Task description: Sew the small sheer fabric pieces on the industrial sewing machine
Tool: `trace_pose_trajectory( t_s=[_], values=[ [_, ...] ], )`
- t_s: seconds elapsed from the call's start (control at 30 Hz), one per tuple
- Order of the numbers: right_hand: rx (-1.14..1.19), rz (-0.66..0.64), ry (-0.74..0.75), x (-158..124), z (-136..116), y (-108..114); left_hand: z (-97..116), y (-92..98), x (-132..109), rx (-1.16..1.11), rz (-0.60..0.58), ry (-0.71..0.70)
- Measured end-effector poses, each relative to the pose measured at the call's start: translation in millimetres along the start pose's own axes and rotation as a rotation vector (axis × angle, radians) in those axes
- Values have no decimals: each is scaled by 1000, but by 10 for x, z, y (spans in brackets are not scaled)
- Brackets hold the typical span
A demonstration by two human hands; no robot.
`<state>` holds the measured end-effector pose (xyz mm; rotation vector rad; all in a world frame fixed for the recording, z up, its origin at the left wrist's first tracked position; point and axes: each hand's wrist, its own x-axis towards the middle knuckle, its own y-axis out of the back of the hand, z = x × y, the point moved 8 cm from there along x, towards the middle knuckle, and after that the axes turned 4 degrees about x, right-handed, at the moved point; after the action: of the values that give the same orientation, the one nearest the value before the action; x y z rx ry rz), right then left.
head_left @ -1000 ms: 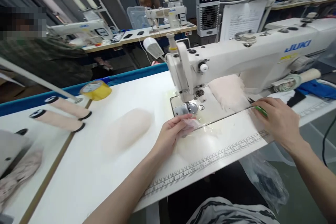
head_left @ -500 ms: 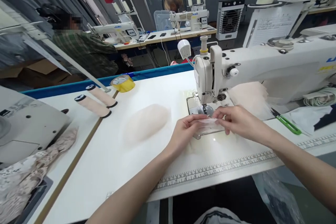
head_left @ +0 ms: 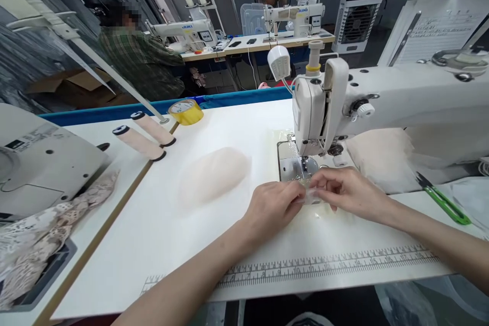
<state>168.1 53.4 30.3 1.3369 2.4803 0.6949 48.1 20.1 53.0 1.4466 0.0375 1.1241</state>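
Note:
A small piece of sheer pale fabric (head_left: 312,195) is pinched between my two hands, just in front of the sewing machine's needle and presser foot (head_left: 304,164). My left hand (head_left: 275,206) has its fingers closed at the fabric's left end, partly hiding it. On the other end, my right hand (head_left: 346,191) grips with thumb and fingertips. The white sewing machine (head_left: 317,102) stands directly beyond both hands. To the left, a sheer beige oval fabric piece (head_left: 216,175) lies flat on the white table (head_left: 160,244).
Green thread snips (head_left: 445,204) and pale fabric pieces (head_left: 382,155) lie at the right. Two thread cones (head_left: 139,142), yellow tape (head_left: 186,112) and lace (head_left: 57,234) are at the left. A ruler strip (head_left: 324,267) runs along the front edge. Another person (head_left: 133,56) sits beyond.
The camera view has shifted. My left hand has turned over more, its back now facing up, and both hands have drawn the fabric slightly toward me from the needle area.

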Motion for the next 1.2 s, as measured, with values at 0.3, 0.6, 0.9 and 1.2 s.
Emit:
trace_pose_trajectory(
  t_s=[0.3,0.6,0.9,1.2],
  values=[
    [-125,165,459,-199,-139,-2,94,38,-11,5,61,-115],
    [-177,130,483,-193,-161,-35,103,18,4,-36,28,-95],
    [-273,261,570,-244,-232,20,78,-9,-3,-43,-8,-69],
    [-636,344,892,-527,-418,-79,46,-41,19,-226,-89,67]
  ],
)
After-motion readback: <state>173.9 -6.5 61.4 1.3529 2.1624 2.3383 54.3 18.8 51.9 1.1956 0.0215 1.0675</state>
